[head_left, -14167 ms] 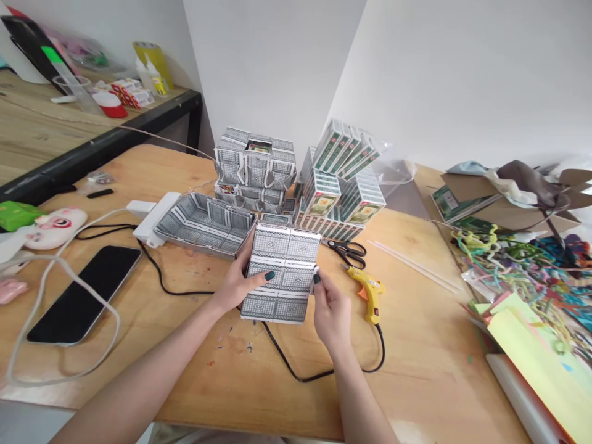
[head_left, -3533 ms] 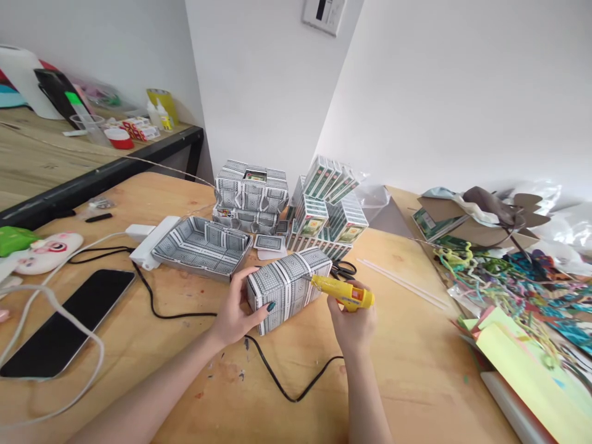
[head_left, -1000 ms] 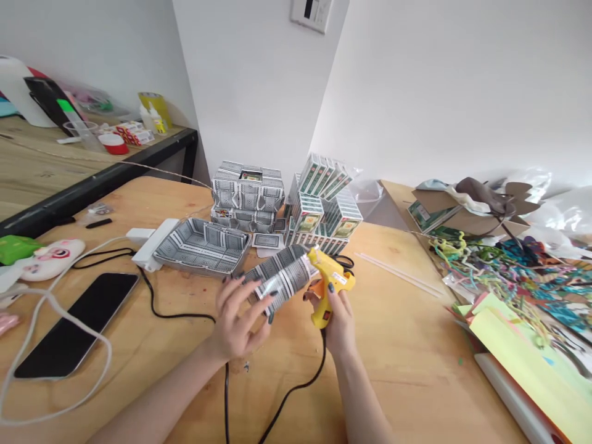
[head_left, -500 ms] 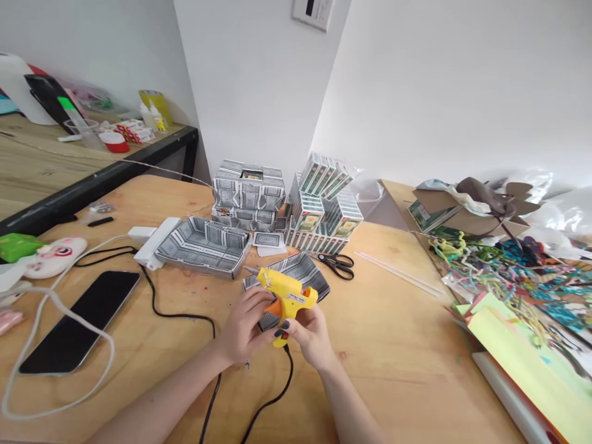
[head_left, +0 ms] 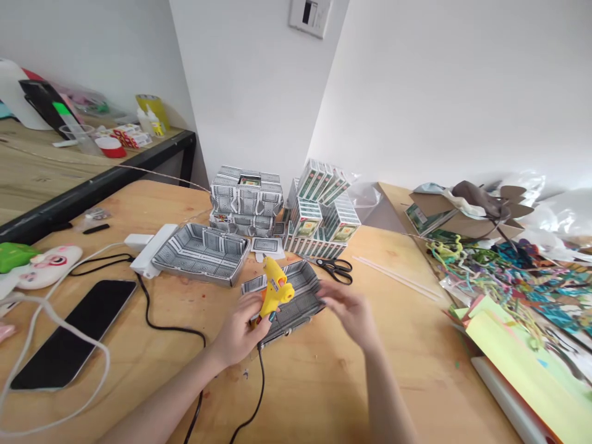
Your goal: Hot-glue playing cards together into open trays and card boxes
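Note:
My left hand (head_left: 243,327) is wrapped round the handle of a yellow hot glue gun (head_left: 276,287), its nozzle pointing up and away from me. A black cord hangs from the grip. Beneath the gun lies a shallow tray made of playing cards (head_left: 300,302), with grey patterned card backs showing; the gun and hand cover its left part. My right hand (head_left: 349,308) is at the tray's right edge, slightly blurred, with fingers stretched out and no object seen in them. Whether its fingertips touch the tray I cannot tell.
A second card tray (head_left: 198,256) lies left, beside a white power strip (head_left: 152,253). Behind are a card-covered box (head_left: 247,197) and stacked card packs (head_left: 319,213). Scissors (head_left: 337,269), glue sticks (head_left: 395,277), a phone (head_left: 76,333) and a craft pile (head_left: 504,277) lie around.
My right hand has let go of the glue gun and moved right to the tray's edge. In my left hand the gun has turned more upright and shifted slightly left.

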`<state>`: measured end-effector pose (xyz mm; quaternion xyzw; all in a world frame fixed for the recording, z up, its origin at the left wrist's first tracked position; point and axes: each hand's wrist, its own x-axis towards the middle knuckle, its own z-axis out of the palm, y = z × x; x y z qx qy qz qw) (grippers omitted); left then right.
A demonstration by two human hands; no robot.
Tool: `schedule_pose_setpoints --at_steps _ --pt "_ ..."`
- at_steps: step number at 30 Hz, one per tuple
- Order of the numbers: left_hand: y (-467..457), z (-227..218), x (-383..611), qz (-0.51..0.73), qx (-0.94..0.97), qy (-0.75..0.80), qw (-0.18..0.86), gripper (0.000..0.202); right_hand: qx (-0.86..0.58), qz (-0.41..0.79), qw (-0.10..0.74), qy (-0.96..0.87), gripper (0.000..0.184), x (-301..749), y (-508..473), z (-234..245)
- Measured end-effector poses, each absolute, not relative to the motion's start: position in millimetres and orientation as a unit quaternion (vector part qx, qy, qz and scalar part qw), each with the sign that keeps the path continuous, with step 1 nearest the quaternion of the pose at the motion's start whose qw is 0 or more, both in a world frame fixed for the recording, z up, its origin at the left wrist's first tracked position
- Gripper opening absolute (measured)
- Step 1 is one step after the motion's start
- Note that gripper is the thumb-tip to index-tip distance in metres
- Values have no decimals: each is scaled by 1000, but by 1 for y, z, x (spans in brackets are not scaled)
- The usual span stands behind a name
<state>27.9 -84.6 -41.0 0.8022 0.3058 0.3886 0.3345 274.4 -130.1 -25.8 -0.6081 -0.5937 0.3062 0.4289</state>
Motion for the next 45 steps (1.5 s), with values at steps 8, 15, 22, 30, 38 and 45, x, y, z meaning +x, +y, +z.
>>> schedule_pose_setpoints --at_steps 8,15,22,30,38,45 --pt "-85 -43 29 392 815 305 300 19 -839 22 146 -523 37 409 -84 -56" --pt "-82 -43 24 410 809 314 281 18 -846 -5 131 -517 18 402 -74 -57" --pt "-80 -38 21 427 799 352 236 15 -807 -45 281 -518 26 345 -85 1" --pt "-78 -41 20 432 797 351 235 14 -575 104 350 -732 23 239 -134 69" --pt "-79 -47 21 429 788 365 248 12 -596 120 245 -755 24 229 -142 62" --pt "-81 -47 23 433 781 378 242 13 -607 73 226 -758 24 223 -139 56"
